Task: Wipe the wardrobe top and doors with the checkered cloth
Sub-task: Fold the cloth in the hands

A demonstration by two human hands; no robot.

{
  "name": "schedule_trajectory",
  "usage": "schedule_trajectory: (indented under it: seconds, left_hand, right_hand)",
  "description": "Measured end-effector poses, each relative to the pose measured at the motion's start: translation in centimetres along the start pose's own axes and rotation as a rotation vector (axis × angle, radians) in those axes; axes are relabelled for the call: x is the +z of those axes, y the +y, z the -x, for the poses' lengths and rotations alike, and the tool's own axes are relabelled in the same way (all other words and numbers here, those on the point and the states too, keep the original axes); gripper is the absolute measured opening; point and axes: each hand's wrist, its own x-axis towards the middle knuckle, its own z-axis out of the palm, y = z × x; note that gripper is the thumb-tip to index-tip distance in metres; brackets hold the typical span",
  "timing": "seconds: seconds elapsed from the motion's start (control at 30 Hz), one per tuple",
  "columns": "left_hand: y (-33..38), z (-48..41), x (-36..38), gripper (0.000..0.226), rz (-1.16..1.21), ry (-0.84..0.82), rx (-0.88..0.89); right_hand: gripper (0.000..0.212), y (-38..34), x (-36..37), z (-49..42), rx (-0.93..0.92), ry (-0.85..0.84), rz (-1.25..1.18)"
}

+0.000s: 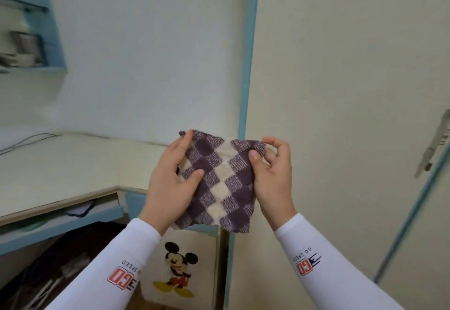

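The left thumb presses on the front of the checkered cloth. The other fingers of the left hand go behind the cloth, so this hand grips its left side. One fingertip peeks over the top left corner. The right thumb lies on the cloth's right edge. The curled fingers of the right hand pinch the top right corner. The two hands hold the cloth up in the air, spread flat between them. The cloth has purple and cream squares, and its bottom edge hangs free.

Both arms wear white sleeves with big red letters and the small words GO SPEED.

Behind the cloth and to the right stands the wardrobe door. It is pale cream, with a blue strip down its left edge. The cloth is held in front of this strip. A long silver handle shows at the far right, and it looks blurry.

To the left is a pale desk with a thin wire on it. Under the desk top, a blue drawer is pulled open a bit. Below the hands is a cartoon mouse sticker on a cupboard front. High on the left, a blue shelf holds some blurry things.
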Motion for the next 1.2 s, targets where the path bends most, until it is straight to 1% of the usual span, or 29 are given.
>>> schedule_trajectory:
  seconds: [0.13, 0.2, 0.3, 0.47, 0.53, 0.73, 0.83, 0.87, 0.93, 1.03, 1.2]
  left_hand:
    - [-6.9, -1.4, -3.1, 0.072, -0.06, -0.001, -0.102]
    - [-10.3, -2.6, -4.4, 0.071, -0.087, -0.008, -0.144]
    - [-14.6, -5.2, -5.4, 0.071, -0.097, -0.027, -0.198]
    - [-20.5, -9.5, -4.9, 0.071, -0.063, -0.076, -0.271]
    - [-22.9, -11.0, -4.3, 0.073, -0.036, -0.122, -0.317]
    - [-29.3, -15.5, -1.5, 0.078, 0.008, -0.356, -0.36]
    - [-32.1, -17.7, 0.1, 0.077, 0.019, -0.444, -0.328]
    - [-33.3, -18.7, 0.9, 0.077, 0.033, -0.49, -0.318]
    - [-35.3, -20.0, 2.2, 0.077, 0.051, -0.559, -0.313]
    - [-38.1, -21.3, 4.3, 0.076, 0.081, -0.63, -0.335]
    - [-42.8, -21.7, 7.8, 0.073, 0.156, -0.693, -0.471]
  right_hand:
    - [0.03, 6.5, 6.1, -0.1, 0.032, -0.108, 0.106]
    - [0.034, 9.6, 9.1, -1.0, 0.081, -0.105, 0.137]
    - [0.032, 13.2, 12.9, -3.5, 0.18, -0.064, 0.098]
    - [0.03, 18.2, 16.1, -8.2, 0.253, -0.017, 0.098]
    - [0.029, 20.1, 16.8, -9.9, 0.31, -0.001, 0.128]
    - [0.032, 25.8, 17.1, -14.6, 0.398, 0.074, 0.156]
    - [0.04, 28.3, 17.0, -16.4, 0.419, 0.138, 0.222]
    - [0.041, 29.5, 17.0, -17.2, 0.416, 0.184, 0.248]
    - [0.039, 31.1, 16.8, -18.4, 0.431, 0.244, 0.293]
    - [0.036, 33.8, 16.3, -20.0, 0.476, 0.285, 0.359]
    - [0.031, 39.1, 15.3, -21.6, 0.599, 0.303, 0.493]
